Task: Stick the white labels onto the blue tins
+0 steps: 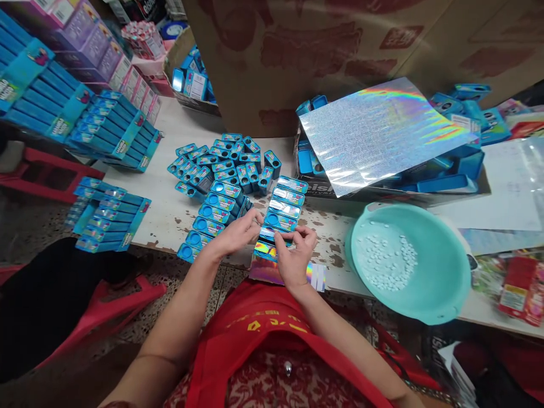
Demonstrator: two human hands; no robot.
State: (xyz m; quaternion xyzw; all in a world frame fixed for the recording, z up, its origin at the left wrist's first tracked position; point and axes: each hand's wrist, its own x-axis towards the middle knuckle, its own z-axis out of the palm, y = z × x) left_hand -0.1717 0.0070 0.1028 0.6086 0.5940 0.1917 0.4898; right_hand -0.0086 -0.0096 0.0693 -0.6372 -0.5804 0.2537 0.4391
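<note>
A row of blue candy tins (282, 221) runs away from me along the table, several with shiny silver strips across their tops. My right hand (295, 255) is over the near end of this row, thumb and fingers pinched at a shiny sticker strip (267, 233) lying across one tin. At the row's left edge, my left hand (242, 231) has its fingers pressed together; whether something is between them is hidden. Just left stands a second row of blue tins (208, 226) with round lids. Beneath my right wrist lies an iridescent sticker sheet (266, 270).
Loose blue tins (229, 161) stand crowded behind the rows. A turquoise basin (437, 266) with small white pieces is at right. A holographic sheet (382, 130) covers an open carton (408, 195) of tins. Bundled blue packs (114, 130) are stacked left, near a red chair (46, 173).
</note>
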